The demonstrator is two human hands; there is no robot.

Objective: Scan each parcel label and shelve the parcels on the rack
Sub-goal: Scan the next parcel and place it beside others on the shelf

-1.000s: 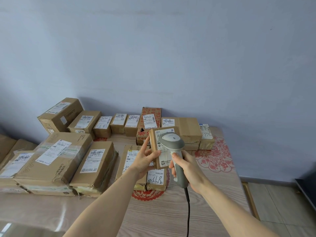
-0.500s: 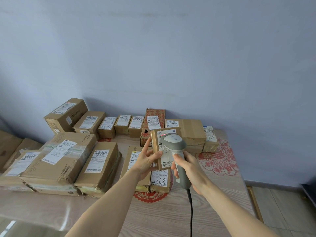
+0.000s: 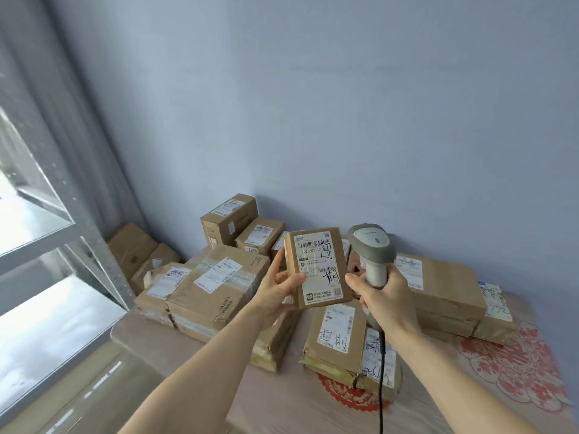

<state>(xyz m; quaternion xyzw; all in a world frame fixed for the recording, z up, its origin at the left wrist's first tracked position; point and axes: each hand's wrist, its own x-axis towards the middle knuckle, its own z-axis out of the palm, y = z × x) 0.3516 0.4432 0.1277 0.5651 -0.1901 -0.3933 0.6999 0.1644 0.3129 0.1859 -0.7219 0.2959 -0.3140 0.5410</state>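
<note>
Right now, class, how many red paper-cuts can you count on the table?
2: one red paper-cut near the table's right end, another half under the front parcels. Parcels may hide more.

Single head-worn wide-angle view, looking forward and down from above the forearms, close on the left hand (image 3: 275, 291) and right hand (image 3: 383, 296) raised mid-frame. Faces a table (image 3: 307, 402) against the blue wall (image 3: 344, 104), with metal rack (image 3: 103, 267) edging the left side; tilted, straight lines bowed

Left hand (image 3: 275, 289) fingers gripping parcel (image 3: 318, 266); right hand (image 3: 383, 297) fingers wrapped round scanner (image 3: 372, 252) handle
</note>
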